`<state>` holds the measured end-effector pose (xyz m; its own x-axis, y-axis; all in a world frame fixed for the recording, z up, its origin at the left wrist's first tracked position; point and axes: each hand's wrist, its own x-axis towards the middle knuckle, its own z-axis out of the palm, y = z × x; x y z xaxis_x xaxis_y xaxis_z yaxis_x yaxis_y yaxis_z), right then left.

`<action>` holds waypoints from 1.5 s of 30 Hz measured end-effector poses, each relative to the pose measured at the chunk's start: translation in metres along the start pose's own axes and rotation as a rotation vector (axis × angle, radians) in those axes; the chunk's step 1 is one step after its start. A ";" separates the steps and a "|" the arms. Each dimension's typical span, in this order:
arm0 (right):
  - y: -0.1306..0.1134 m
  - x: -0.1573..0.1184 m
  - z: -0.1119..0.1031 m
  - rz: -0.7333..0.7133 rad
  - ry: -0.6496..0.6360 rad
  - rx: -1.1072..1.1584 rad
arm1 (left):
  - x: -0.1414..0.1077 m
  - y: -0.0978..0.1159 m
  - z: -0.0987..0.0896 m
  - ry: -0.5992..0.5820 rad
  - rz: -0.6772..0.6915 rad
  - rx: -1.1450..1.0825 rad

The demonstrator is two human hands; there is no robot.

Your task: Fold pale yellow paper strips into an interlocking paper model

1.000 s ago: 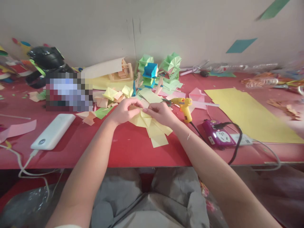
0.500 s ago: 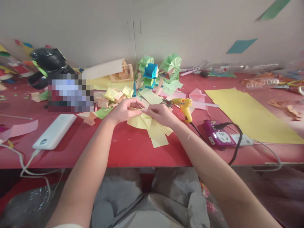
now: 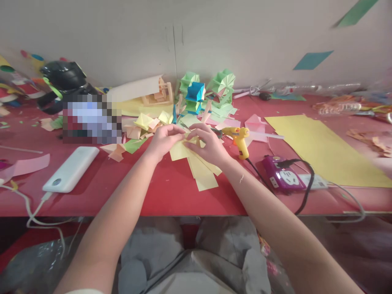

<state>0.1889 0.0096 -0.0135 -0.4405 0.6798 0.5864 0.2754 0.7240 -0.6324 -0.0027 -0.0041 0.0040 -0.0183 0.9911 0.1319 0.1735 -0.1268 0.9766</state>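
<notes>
Both hands meet over pale yellow paper pieces (image 3: 203, 175) near the middle of the red table (image 3: 171, 200). My left hand (image 3: 165, 141) has its thumb and fingers closed on the edge of a yellow paper. Just to its right, my right hand (image 3: 206, 143) has its thumb and fingers apart, the fingertips over the same paper. Folded yellow and peach papers (image 3: 145, 122) lie beyond my left hand. The yellow glue gun (image 3: 240, 141) rests right of my right hand. Fingers hide part of the paper.
Green and blue folded paper models (image 3: 194, 96) stand at the back. A purple power socket (image 3: 283, 175) with cables and large yellow sheets (image 3: 324, 151) are on the right. A white power bank (image 3: 72, 169) and a black object (image 3: 64, 77) are at the left.
My right hand's fingers have spread from a pinch. My left hand has turned slightly, and the yellow paper between the hands has shifted and shows less.
</notes>
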 end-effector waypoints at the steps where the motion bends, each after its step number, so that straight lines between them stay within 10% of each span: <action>1: 0.000 0.000 0.000 0.026 0.004 0.000 | 0.000 0.000 0.000 -0.003 -0.004 -0.004; 33: 0.000 0.002 0.004 0.174 0.146 0.059 | 0.001 0.001 0.003 -0.011 -0.176 -0.222; 45: -0.002 0.002 0.005 0.162 0.172 0.044 | 0.002 -0.008 0.003 -0.016 -0.050 -0.179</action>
<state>0.1835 0.0093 -0.0136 -0.2402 0.7994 0.5507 0.2913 0.6005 -0.7447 -0.0012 -0.0010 -0.0037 -0.0067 0.9967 0.0808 -0.0053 -0.0808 0.9967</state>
